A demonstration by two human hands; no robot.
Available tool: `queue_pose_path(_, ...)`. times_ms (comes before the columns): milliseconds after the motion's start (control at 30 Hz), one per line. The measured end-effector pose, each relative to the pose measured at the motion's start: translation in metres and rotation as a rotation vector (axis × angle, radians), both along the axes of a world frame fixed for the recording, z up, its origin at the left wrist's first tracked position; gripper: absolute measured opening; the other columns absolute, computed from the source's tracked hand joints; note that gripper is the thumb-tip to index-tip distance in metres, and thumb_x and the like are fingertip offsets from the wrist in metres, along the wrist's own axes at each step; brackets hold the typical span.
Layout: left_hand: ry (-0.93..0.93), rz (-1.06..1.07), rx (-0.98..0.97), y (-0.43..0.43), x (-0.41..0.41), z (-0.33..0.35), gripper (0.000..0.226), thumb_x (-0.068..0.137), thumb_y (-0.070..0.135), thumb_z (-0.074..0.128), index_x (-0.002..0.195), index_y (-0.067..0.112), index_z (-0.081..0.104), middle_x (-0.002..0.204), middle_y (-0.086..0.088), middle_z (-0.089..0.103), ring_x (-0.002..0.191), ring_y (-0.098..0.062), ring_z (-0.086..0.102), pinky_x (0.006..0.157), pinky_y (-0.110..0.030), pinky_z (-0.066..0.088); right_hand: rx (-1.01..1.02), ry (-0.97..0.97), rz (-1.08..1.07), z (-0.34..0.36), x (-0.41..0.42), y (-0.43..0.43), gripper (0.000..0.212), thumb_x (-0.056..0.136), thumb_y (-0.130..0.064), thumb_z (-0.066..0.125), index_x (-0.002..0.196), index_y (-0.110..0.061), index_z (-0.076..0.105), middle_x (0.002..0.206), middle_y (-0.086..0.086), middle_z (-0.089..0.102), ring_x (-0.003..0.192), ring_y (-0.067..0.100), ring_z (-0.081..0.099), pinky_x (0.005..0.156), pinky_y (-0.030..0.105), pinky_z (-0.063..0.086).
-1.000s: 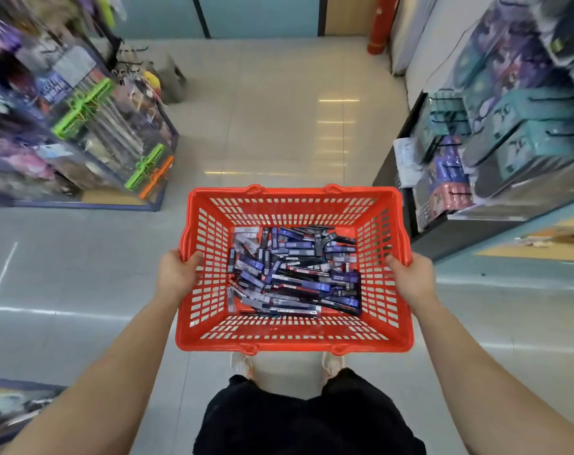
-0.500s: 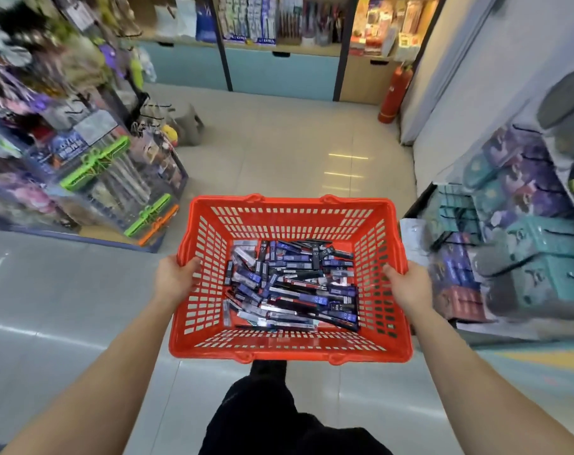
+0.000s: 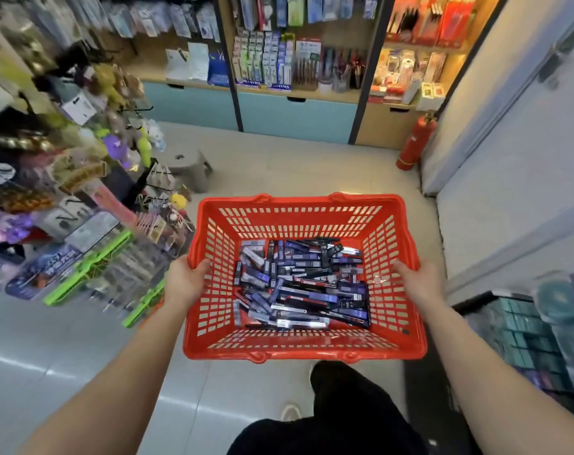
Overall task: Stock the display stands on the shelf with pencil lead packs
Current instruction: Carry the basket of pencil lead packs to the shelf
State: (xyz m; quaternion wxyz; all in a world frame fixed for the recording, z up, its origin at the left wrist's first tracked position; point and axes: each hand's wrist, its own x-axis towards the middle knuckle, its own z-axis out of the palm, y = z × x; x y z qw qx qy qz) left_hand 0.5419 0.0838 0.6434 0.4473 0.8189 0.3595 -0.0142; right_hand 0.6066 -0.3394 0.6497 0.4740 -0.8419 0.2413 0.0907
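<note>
Left hand (image 3: 184, 281) grips the red basket's (image 3: 298, 351) left rim, right hand (image 3: 417, 281) grips its right rim. Pencil lead packs (image 3: 300, 285) lie heaped on the basket floor between both grips.

Bright, even indoor light. The shelf (image 3: 410, 47) at far right glows warm orange. Pale streaks of glare cross the glossy floor (image 3: 65, 362). Motion blur smears the goods at both sides; wide-angle distortion bends the edges.
</note>
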Motion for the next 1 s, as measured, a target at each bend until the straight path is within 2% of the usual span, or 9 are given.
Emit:
queue_pose_path(133, 0.006, 0.022, -0.007, 0.023, 0.093, -0.007, 0.028, 0.1, 0.032, 0.062, 0.117, 0.011, 0.064, 0.093, -0.009, 0.076, 0.072, -0.025, 0.075, 0.075, -0.049, 0.063, -0.013, 0.012, 0.038, -0.01, 0.105, 0.025, 0.022, 0.095, -0.033, 0.067, 0.108, -0.016, 0.068, 0.093, 0.008, 0.076, 0.078, 0.027, 0.074, 0.085, 0.049, 0.059)
queue_pose_path(267, 0.025, 0.046, 0.037, 0.039, 0.186, -0.004, 0.021, 0.1, 0.034, 0.061, 0.114, 0.019, 0.062, 0.09, -0.006, 0.075, 0.069, -0.022, 0.074, 0.071, -0.043, 0.063, -0.013, 0.038, 0.083, -0.014, 0.216, 0.046, 0.024, 0.094, -0.033, 0.067, 0.108, -0.014, 0.07, 0.088, 0.006, 0.076, 0.073, 0.025, 0.074, 0.081, 0.047, 0.061)
queue_pose_path(400, 0.028, 0.087, 0.036, 0.065, 0.281, -0.004, 0.022, 0.097, 0.032, 0.066, 0.108, 0.012, 0.067, 0.088, -0.009, 0.075, 0.068, -0.026, 0.073, 0.07, -0.045, 0.062, -0.02, 0.049, 0.108, -0.001, 0.321, 0.069, 0.021, 0.096, -0.03, 0.066, 0.108, -0.014, 0.068, 0.078, 0.0, 0.071, 0.065, 0.018, 0.07, 0.066, 0.03, 0.056)
queue_pose_path(467, 0.031, 0.098, 0.058, 0.078, 0.326, -0.006, 0.024, 0.096, 0.032, 0.067, 0.106, 0.01, 0.07, 0.088, -0.01, 0.076, 0.072, -0.029, 0.073, 0.074, -0.049, 0.062, -0.03, 0.042, 0.111, 0.003, 0.372, 0.083, 0.023, 0.096, -0.032, 0.065, 0.111, -0.015, 0.068, 0.083, 0.003, 0.073, 0.068, 0.021, 0.072, 0.075, 0.039, 0.06)
queue_pose_path(533, 0.048, 0.106, 0.066, 0.096, 0.372, -0.013, 0.025, 0.096, 0.031, 0.066, 0.103, 0.007, 0.069, 0.088, -0.01, 0.075, 0.071, -0.028, 0.071, 0.071, -0.042, 0.061, -0.035, 0.057, 0.131, 0.005, 0.422, 0.101, 0.022, 0.096, -0.034, 0.065, 0.109, -0.017, 0.066, 0.088, 0.005, 0.075, 0.072, 0.024, 0.074, 0.082, 0.047, 0.061)
queue_pose_path(633, 0.027, 0.13, 0.032, 0.125, 0.447, -0.027, 0.027, 0.095, 0.034, 0.067, 0.104, 0.01, 0.07, 0.09, -0.01, 0.076, 0.07, -0.028, 0.072, 0.072, -0.043, 0.061, -0.061, 0.051, 0.153, -0.001, 0.501, 0.132, 0.017, 0.096, -0.035, 0.064, 0.106, -0.021, 0.063, 0.088, 0.005, 0.074, 0.074, 0.025, 0.074, 0.083, 0.049, 0.06)
queue_pose_path(733, 0.035, 0.138, 0.025, 0.156, 0.52, -0.034, 0.027, 0.096, 0.029, 0.067, 0.106, 0.004, 0.072, 0.093, -0.016, 0.075, 0.078, -0.031, 0.071, 0.075, -0.038, 0.056, -0.114, 0.043, 0.149, -0.002, 0.576, 0.172, 0.014, 0.095, -0.035, 0.065, 0.103, -0.024, 0.062, 0.087, 0.005, 0.073, 0.077, 0.028, 0.073, 0.084, 0.049, 0.059)
queue_pose_path(833, 0.04, 0.173, -0.02, 0.193, 0.586, -0.032, 0.03, 0.095, 0.031, 0.067, 0.108, 0.004, 0.072, 0.095, -0.015, 0.076, 0.081, -0.032, 0.072, 0.078, -0.042, 0.058, -0.149, 0.045, 0.154, -0.005, 0.649, 0.211, 0.018, 0.088, -0.042, 0.068, 0.096, -0.025, 0.064, 0.087, 0.005, 0.074, 0.077, 0.029, 0.073, 0.083, 0.051, 0.059)
queue_pose_path(1000, 0.038, 0.249, -0.054, 0.257, 0.683, -0.025, 0.025, 0.098, 0.03, 0.065, 0.111, 0.009, 0.069, 0.083, -0.004, 0.07, 0.059, -0.01, 0.06, 0.055, -0.024, 0.043, -0.221, 0.03, 0.223, 0.008, 0.762, 0.292, 0.027, 0.093, -0.028, 0.067, 0.109, -0.007, 0.072, 0.098, 0.016, 0.074, 0.073, 0.027, 0.063, 0.076, 0.037, 0.05)
